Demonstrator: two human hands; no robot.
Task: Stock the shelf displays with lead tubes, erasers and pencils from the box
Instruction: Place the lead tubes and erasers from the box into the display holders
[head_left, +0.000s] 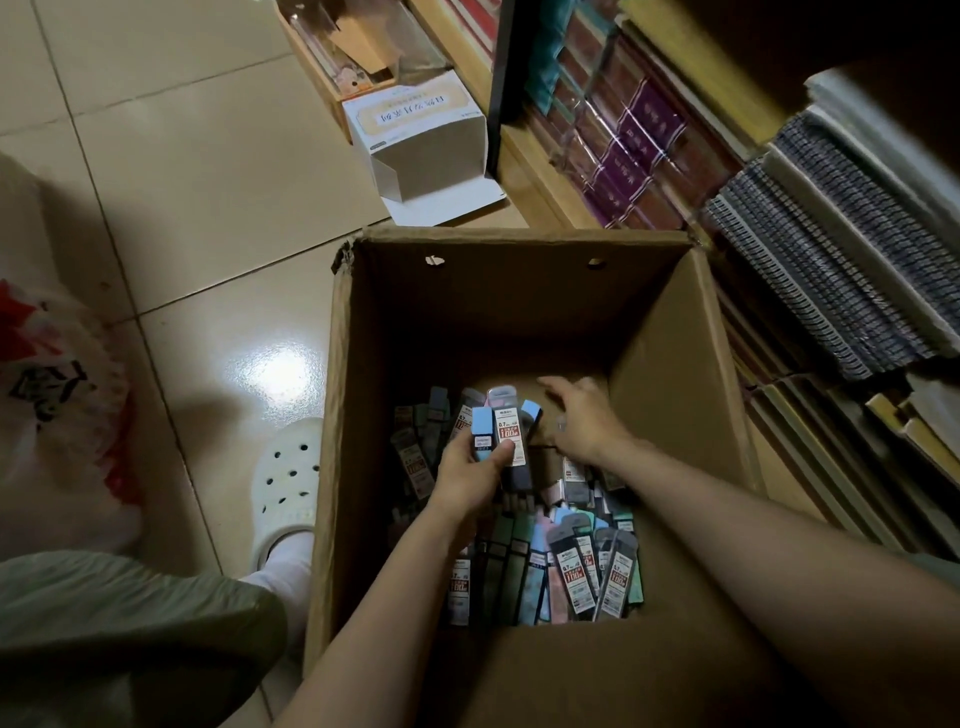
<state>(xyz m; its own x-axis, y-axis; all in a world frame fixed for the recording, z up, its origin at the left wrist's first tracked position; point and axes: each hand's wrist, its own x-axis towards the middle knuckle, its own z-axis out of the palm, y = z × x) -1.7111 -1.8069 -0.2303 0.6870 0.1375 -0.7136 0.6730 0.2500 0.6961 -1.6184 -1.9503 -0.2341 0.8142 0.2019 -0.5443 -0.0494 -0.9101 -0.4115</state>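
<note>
Only the head view here, looking down into the cardboard box (670, 353); honestly it looks like early days on the stocking. The left hand (470, 470) is curled round a small bunch of lead tubes (506, 441), held upright just above the pile; thumb across the front, so that grip is full. The right hand (582, 421) sits just right of that bunch, fingers spread and reaching down toward the far corner of the box; it's holding nothing that I can see. Under and behind both hands there's still a big loose heap of tubes (571, 566) covering the box bottom; no erasers or pencils that I can make out. The shelves (831, 260) are off to the right of the hands, packed with notebooks; nothing from this bunch is on them yet, so I'd guess most of the job is still left.
</note>
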